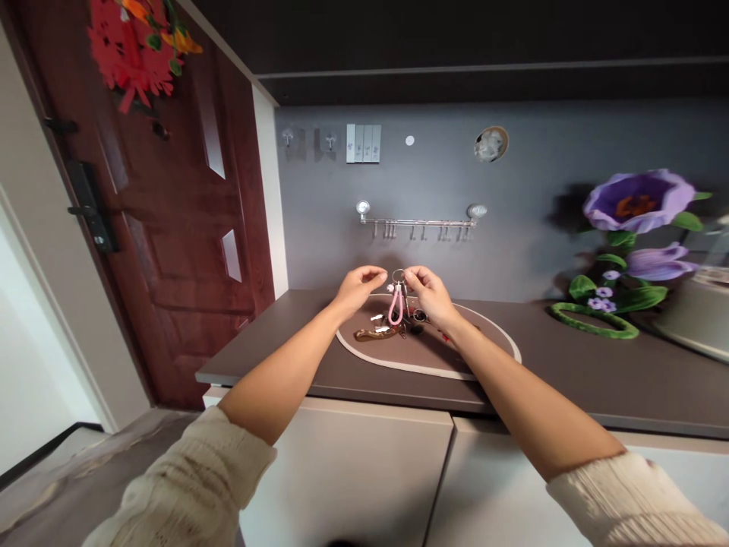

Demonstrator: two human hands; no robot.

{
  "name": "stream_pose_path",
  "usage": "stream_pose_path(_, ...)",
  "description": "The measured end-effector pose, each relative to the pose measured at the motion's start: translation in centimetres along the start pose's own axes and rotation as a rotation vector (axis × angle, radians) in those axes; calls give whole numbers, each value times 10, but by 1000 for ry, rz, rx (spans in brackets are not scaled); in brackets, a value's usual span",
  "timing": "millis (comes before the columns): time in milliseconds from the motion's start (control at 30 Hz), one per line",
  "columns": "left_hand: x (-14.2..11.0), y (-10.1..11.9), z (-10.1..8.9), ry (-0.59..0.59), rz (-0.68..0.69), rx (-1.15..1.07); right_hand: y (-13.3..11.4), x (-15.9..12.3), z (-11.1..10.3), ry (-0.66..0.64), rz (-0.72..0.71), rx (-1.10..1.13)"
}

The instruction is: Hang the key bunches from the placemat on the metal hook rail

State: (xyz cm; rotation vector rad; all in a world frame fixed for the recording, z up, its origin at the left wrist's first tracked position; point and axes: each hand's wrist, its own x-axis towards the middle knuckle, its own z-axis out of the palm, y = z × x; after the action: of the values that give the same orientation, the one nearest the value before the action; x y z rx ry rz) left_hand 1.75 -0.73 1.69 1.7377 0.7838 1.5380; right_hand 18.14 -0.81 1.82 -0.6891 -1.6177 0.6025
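**Key ring (398, 270) in the right hand (431, 294), left hand (358, 287) just beside it**

The key ring is up in the air over the oval mat (407, 354), between the two hands. The right hand is the nearer: its grip is closed on the ring's right edge, thumb against forefinger. From that grip the ring lies to the left, and the pink strap (391, 310) hangs below it, its long axis close to vertical. The left hand's fingertips come near the ring from the other side, with a small gap; whether they meet each other or pinch anything small, I cannot tell.

The ring is thin, round, shiny metal. The strap makes a narrow teardrop loop, thick and cord-like, and slim metal pieces hang beside it. Beneath, on the mat, lie a long brown piece (369, 335) with a smooth, slightly curved body and a cluster of small bright and dark items too fine to sort out. The mat is flat and brown with a pale rim, and rests on the dark, matt bench (569, 372). Behind and above the hands, a shiny rail (418, 222) with small hooks runs level across the smooth grey wall (524, 258).
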Motion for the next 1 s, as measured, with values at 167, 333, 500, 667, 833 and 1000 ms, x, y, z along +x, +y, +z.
stream_pose_path(167,-2,1,1,-105,33,17,1,-2,2,-54,25,-17)
stream_pose_path(333,0,-2,1,-64,5,-35,-1,-3,4,-73,50,18)
stream_pose_path(500,2,-9,3,-2,-37,-140,-1,-5,5,-118,117,61)
stream_pose_path(667,1,-11,5,-7,-77,-166,4,-6,4,-98,149,42)
stream_pose_path(833,1,-9,6,-13,-40,-114,3,-5,4,-67,117,-22)
stream_pose_path(1000,5,-10,-4,182,0,61,-1,10,12,-63,91,-26)
